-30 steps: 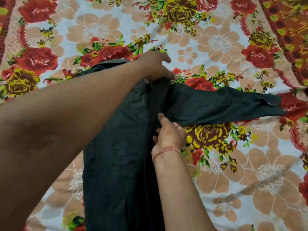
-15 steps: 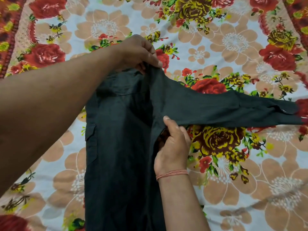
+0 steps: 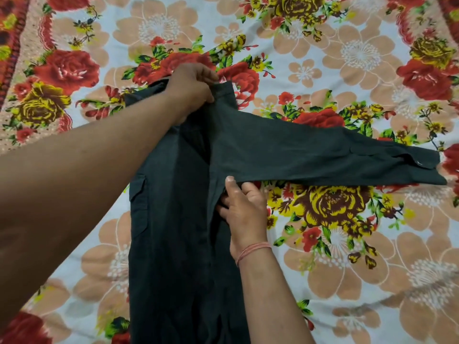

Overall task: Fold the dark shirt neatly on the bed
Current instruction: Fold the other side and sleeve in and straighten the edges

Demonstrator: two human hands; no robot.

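- We cannot see the hem of the dark shirt (image 3: pixel 173 244): its lower body runs off the bottom edge.
- Our left hand (image 3: pixel 191 86) and forearm (image 3: pixel 87 175) hide much of the shirt's collar and one shoulder.
- The fingers of our right hand (image 3: pixel 244 212) end under the shirt's sleeve (image 3: pixel 310 155).
- The shirt's cuff (image 3: pixel 422 165) bears a round dot too small to name.
- The bed (image 3: pixel 360 281) around the shirt is cut off on every side.

A dark shirt (image 3: pixel 173 219) lies lengthwise on a flowered bedsheet (image 3: pixel 347 58), one sleeve (image 3: pixel 323 160) stretched out to the right. The left hand (image 3: pixel 191 86) grips the fabric at the shirt's top edge. The right hand (image 3: pixel 244 209), a red thread (image 3: pixel 250 249) round its wrist, pinches cloth under the sleeve.
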